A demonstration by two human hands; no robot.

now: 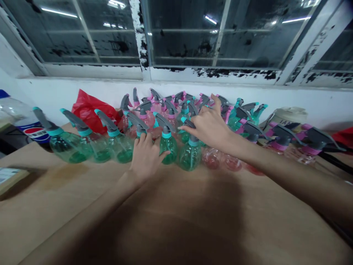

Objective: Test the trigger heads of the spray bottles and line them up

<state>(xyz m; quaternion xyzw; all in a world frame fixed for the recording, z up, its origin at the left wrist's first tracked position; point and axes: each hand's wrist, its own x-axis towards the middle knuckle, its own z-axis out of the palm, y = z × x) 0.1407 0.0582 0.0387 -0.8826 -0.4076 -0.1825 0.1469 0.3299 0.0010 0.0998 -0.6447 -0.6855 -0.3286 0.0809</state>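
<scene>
My left hand [146,154] is curled over the body of a spray bottle with a grey and turquoise spray head [137,121]; the fingers hide most of that bottle. Its thumb points right, across a neighbouring green spray bottle [168,149]. Farther right, my right hand [208,123] has its fingers bent around the spray head of another green spray bottle [190,156], with the thumb along the head's left side and one finger sticking up. Three green spray bottles [121,149] stand in a line left of my left hand.
Several pink spray bottles [281,141] stand at the right, and more pink and green ones crowd behind. A red plastic bag [92,110] and a Pepsi bottle [35,129] are at the left. A beige container [288,116] sits by the wall, below windows [215,36].
</scene>
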